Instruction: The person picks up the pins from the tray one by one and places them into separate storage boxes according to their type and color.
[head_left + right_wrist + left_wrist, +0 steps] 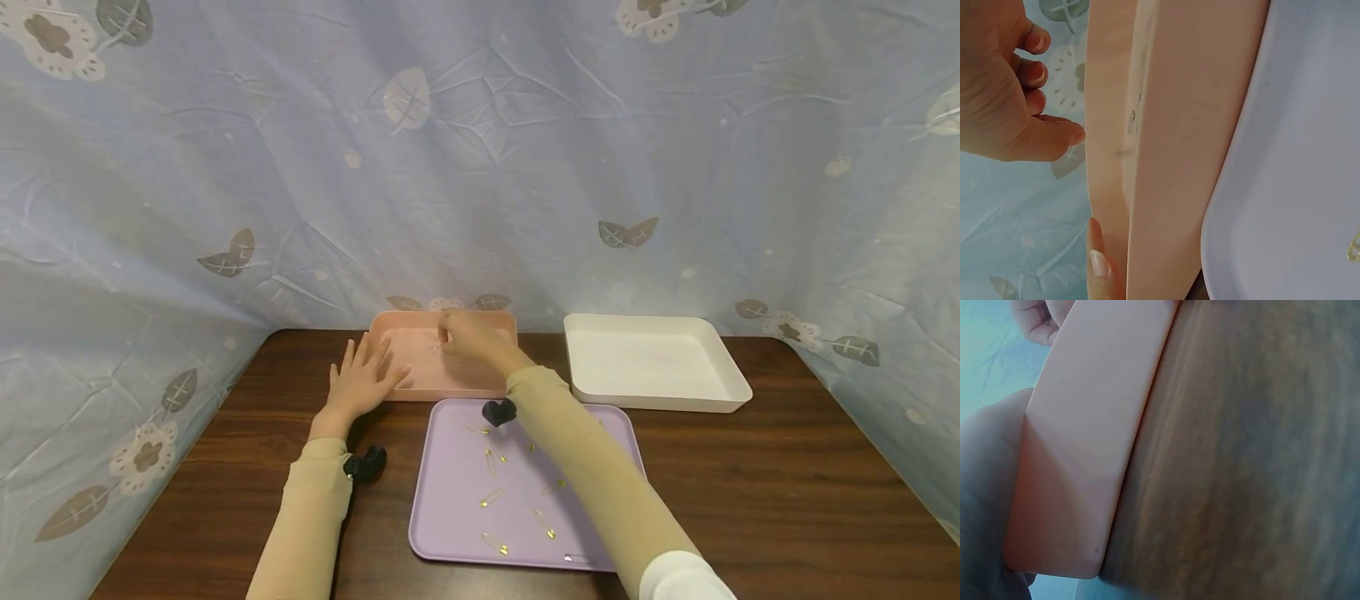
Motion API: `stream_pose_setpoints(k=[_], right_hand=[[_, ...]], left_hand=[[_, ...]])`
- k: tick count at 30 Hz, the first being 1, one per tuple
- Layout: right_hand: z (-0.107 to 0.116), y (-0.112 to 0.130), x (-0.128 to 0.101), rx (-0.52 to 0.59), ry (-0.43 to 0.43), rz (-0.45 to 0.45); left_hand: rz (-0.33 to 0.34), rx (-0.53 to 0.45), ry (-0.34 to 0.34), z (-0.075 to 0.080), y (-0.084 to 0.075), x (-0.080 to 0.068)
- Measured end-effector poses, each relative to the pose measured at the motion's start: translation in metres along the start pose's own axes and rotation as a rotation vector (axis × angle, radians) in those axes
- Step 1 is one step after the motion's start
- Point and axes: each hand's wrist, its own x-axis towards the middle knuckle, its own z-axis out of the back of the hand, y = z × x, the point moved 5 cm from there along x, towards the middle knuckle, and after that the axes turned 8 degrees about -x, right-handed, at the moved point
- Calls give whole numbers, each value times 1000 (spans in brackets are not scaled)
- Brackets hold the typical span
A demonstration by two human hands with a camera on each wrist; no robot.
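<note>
My left hand [358,383] rests at the left end of a shallow pink tray [435,395], fingers spread and thumb along its front rim. Over that tray hovers my right hand [474,340]; in the right wrist view its fingers are loosely bent, thumb apart from them, with nothing visible between. A silver safety pin [1132,122] lies inside the pink tray. In front, a flat lilac tray [446,508] carries several gold safety pins [495,544] spread about, plus a silver safety pin [577,557] near its front edge. The right forearm covers part of the lilac tray.
A white tray [652,402] stands at the back right. Everything sits on a dark wooden table [795,492]. A patterned cloth [480,192] hangs close behind the trays and along both sides. Each wrist wears a black camera strap [365,464].
</note>
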Motion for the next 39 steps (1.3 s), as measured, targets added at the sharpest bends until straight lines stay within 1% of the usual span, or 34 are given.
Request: stream_pose_setpoints(k=[6,12,16,22,25,28,31,33,39], right_hand=[[-2,-6,0,-4,0,-24],[3,-7,-7,-50,-32,-10],[8,-9,-14,-65,-74,6],[12,-16,-26,-148,-132,24],[15,-19,-33,-204,-149,25],[18,-20,-41,-229,-163,41],[20,-19,-51,-216,-186,76],[22,-19,-58,-185,-193,85],[27,-22,-85,-75,-166,43]], left_hand=[[-4,2,-1,0,0,0],[-2,3,2,0,0,0],[-1,-2,5,-1,0,-1],[-5,-11,3,-1,1,0],[-7,-10,7,-1,1,1],[-6,-11,10,0,1,1],[-5,-8,9,0,1,1],[-7,-3,8,0,1,1],[-7,-21,3,1,0,-1]])
